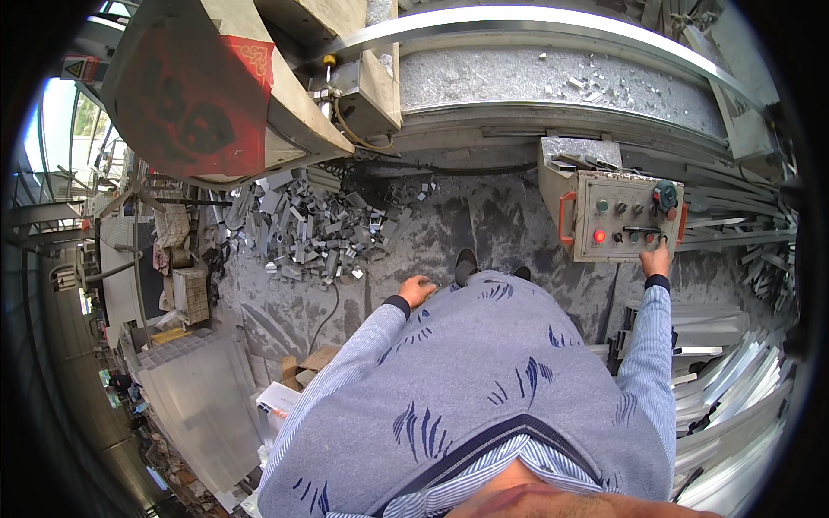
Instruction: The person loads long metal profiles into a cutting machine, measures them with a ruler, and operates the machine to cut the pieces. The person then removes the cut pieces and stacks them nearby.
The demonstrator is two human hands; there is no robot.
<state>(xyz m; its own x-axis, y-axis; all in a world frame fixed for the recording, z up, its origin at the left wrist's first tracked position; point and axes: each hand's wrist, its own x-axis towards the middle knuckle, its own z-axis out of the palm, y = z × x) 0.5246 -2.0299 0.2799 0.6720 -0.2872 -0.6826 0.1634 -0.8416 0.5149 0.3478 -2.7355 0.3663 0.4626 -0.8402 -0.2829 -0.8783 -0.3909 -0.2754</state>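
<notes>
From my end the biggest thing is the machine bed (553, 78), grey metal strewn with rough chips, beyond both hands' fingers, one long, smooth, shiny bar (544, 15) along its far side. One cream housing (311, 129), curved and smooth, stands ahead and left of my left fingers, one red sheet (250, 104) on its face. Long, thin metal strips (734, 397), too many to count, lie right of my right fingers and nearer me. Ahead and left of my left fingers spreads the offcut pile (319, 229), short, sharp-edged, boxy bits, also beyond counting. The control box (622, 220), a flat metal face, sits right at my right fingers, touched at its lower right corner; it carries two red handles (566, 217), one at each side, and one glowing round red button (599, 235) left of those fingers. My right hand (656, 262) has one finger stretched up to the box; I cannot tell whether it presses, nor how the other fingers close. My left hand (417, 290) hangs beside the soft, grey-blue vest (484, 363), fingers loosely bent; I cannot tell whether they grasp anything. One dark, rounded shoe (466, 263) shows just right of them.
</notes>
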